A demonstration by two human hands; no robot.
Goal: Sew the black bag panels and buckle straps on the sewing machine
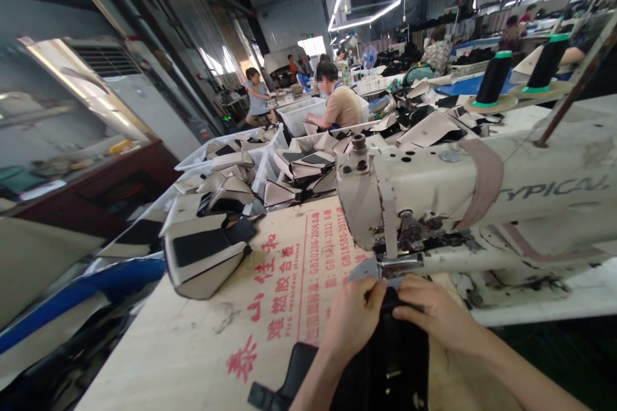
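My left hand (355,309) is closed, its fingers pinching the upper edge of a black sewn piece (393,363). Beside it, my right hand (431,308) grips the same edge, thumb on the near side and fingers over the top. The black piece hangs toward me, partly shiny, and its lower end runs out of view. Just beyond my fingers is the needle area of a white sewing machine (429,186). A grey flat part (365,270) shows beneath it. Whether the black edge lies under the presser foot, I cannot tell.
A beige and black sewn piece (207,257) lies on the plywood tabletop (193,340). White bins (263,176) full of similar pieces stand beyond. Black thread cones (494,79) rise behind the machine. A person (342,103) sits past the bins, with others farther back.
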